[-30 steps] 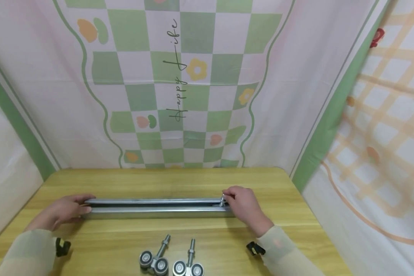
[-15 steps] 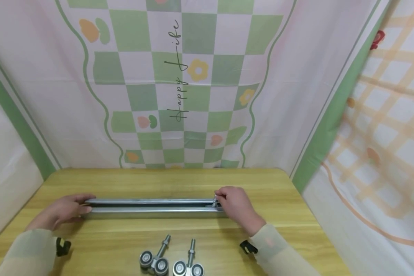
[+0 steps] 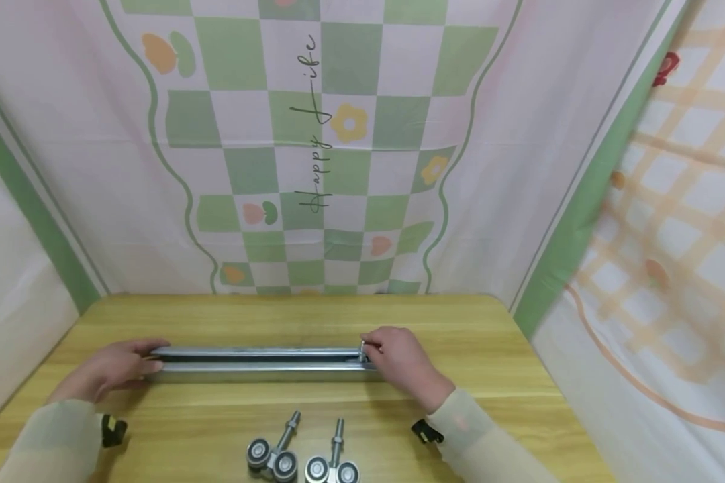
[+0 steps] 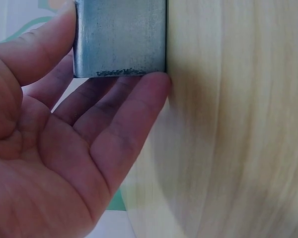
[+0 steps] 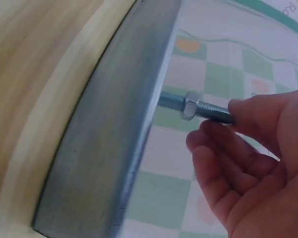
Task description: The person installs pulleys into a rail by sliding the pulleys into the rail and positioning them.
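A long silvery metal rail (image 3: 248, 376) lies across the table with its slot facing up. My left hand (image 3: 117, 365) holds its left end, thumb on the near lip and index finger at the far lip; in the left wrist view the other fingertips touch the end. My right hand (image 3: 401, 359) pinches the threaded bolt (image 5: 216, 111) of a roller by its tip. That bolt stands up out of the slot with a hex nut (image 5: 190, 105) on it, and whatever it joins inside the rail is hidden. My hand covers the rail's right end in the head view.
Two hanger rollers with wheels and threaded bolts, a left one (image 3: 272, 459) and a right one (image 3: 333, 468), lie on the wooden table (image 3: 217, 416) in front of the rail. A patterned cloth (image 3: 350, 168) hangs behind the table's far edge.
My right hand has slid left along the rail, and the bolt in its fingers has moved left with it. The left hand stays at the rail's left end.
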### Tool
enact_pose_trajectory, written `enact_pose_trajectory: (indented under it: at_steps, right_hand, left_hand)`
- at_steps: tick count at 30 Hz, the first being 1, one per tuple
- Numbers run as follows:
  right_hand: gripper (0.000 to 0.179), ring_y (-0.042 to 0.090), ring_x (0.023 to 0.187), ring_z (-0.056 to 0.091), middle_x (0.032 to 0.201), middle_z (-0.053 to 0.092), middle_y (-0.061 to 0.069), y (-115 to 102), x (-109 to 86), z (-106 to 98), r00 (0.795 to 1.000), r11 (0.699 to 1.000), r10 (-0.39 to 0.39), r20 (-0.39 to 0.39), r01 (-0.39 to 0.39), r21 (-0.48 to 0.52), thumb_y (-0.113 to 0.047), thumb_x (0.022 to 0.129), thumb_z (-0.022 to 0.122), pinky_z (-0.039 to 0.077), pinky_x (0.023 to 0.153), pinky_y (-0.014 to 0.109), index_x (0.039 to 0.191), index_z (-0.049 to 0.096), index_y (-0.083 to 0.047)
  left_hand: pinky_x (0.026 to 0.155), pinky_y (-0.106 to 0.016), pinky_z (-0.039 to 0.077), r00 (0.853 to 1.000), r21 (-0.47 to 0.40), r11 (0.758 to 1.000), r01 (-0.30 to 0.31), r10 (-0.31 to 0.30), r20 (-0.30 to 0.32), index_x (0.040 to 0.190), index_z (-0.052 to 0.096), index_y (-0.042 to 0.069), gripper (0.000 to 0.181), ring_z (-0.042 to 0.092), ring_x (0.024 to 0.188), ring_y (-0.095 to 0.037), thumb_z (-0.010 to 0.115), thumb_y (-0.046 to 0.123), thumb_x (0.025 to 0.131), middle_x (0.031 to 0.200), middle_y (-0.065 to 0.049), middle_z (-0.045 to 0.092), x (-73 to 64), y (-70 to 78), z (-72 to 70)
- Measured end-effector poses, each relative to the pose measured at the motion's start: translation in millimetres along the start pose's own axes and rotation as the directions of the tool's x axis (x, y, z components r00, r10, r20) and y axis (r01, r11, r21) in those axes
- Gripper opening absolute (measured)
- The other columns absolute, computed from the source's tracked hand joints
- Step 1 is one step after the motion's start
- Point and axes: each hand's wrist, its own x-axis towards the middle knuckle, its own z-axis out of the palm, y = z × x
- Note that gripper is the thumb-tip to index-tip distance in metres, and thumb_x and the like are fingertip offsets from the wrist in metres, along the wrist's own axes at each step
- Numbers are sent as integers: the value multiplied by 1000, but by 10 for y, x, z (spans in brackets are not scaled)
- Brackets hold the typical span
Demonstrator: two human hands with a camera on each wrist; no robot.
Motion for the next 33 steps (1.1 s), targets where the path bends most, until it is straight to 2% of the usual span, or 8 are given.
enact_pose_trajectory:
  at_steps: [2,6,15,22,28,33]
  right_hand:
    - [17,16,90,67,100,73,2,-16,9,0,1000,1000,-9,-6,9,-13,-15,95,67,58,77,34,109,75,-9]
    - [7,12,79,66,88,71,-2,-34,38,11,998,997,-46,-38,43,-65,-11,94,68,57,69,29,96,75,-12]
    - [15,11,69,64,77,69,-3,-134,139,15,992,987,-124,-17,122,-107,-4,90,65,56,62,27,82,74,-12]
    - [19,4,61,53,72,64,-7,-240,216,28,993,990,-102,68,108,-93,-4,94,61,50,57,21,81,70,-14]
    - [17,6,64,57,75,67,-5,-327,280,84,991,987,-104,80,113,-115,-5,95,61,53,59,23,83,70,-14]
    - [14,6,67,59,80,69,-4,-374,330,89,988,989,-99,115,110,-95,-7,95,62,55,63,22,87,72,-13]
  left_hand:
    - [89,-49,56,1000,0,1000,-1,1,-2,145,39,-10,63,51,121,-47,68,13,94,148,-40,28,3,0,5]
    - [89,-50,55,1000,3,1000,-9,9,1,144,39,-11,61,52,120,-47,66,11,94,147,-41,28,5,20,14]
    - [89,-50,55,1000,8,1000,1,-1,2,145,38,-10,63,52,119,-47,67,12,94,147,-41,27,-1,33,12]
    - [89,-51,55,1000,13,1000,-6,6,10,145,37,-10,64,49,122,-50,67,13,94,147,-41,26,2,14,5]
    - [90,-51,55,1000,16,1000,-9,9,10,146,36,-11,63,48,122,-51,66,12,95,147,-42,26,2,22,11]
    - [90,-51,55,1000,16,1000,-22,22,11,145,37,-12,62,50,120,-48,66,12,95,146,-42,28,-8,32,8]
